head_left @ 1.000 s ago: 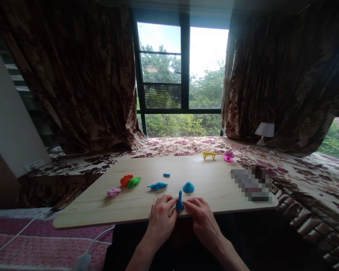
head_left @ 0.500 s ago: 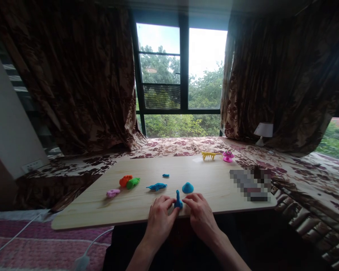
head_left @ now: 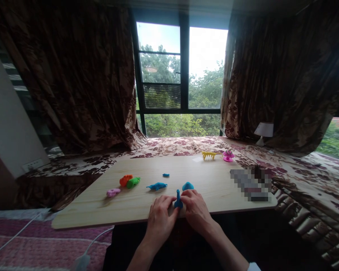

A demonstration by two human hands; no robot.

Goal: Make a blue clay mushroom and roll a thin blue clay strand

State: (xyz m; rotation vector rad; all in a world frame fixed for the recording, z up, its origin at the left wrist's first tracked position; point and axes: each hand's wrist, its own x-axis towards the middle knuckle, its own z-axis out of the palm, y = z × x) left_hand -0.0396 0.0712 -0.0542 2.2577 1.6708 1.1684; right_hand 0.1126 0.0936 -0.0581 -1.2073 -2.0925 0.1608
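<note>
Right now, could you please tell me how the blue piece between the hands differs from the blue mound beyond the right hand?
The blue piece is upright, with a slim neck above a wider base; the blue mound is low and broad. The blue piece is between the left hand and right hand, while the blue mound sits farther out, partly hidden by the right hand. Both are blue.

Head-worn view, facing forward and down, hands [head_left: 161, 211] near, table [head_left: 98, 209] beneath, window [head_left: 183, 75] ahead
</note>
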